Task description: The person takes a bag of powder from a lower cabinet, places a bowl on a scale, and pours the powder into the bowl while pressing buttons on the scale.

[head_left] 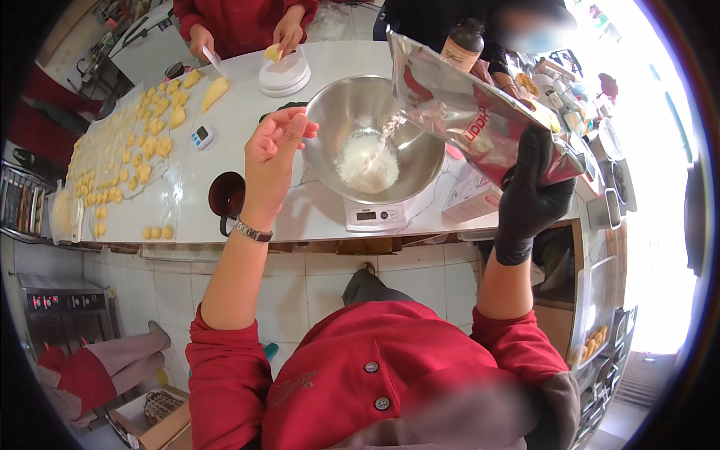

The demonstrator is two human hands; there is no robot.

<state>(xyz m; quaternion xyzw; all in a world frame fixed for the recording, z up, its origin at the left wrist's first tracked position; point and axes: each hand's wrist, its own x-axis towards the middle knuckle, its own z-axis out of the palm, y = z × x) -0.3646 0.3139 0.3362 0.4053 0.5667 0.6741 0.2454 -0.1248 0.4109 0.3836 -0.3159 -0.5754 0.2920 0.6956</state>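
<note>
Above the bowl (375,135): foil bag (469,112), tilted, clamped in gloved right hand (534,187), pouring white powder (367,165). Left hand (274,146) open, bowl's left rim. Pour slowly; watch scale (373,215).

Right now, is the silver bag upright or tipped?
Tipped: the silver bag slants mouth-down, white powder streaming into the steel bowl.

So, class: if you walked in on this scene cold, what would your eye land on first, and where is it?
First, the silver foil bag, tilted by the black-gloved right hand, streaming white powder into the steel bowl on a scale at centre. The bare left hand hovers open beside the bowl. At left, yellow dough pieces cover the counter.
</note>
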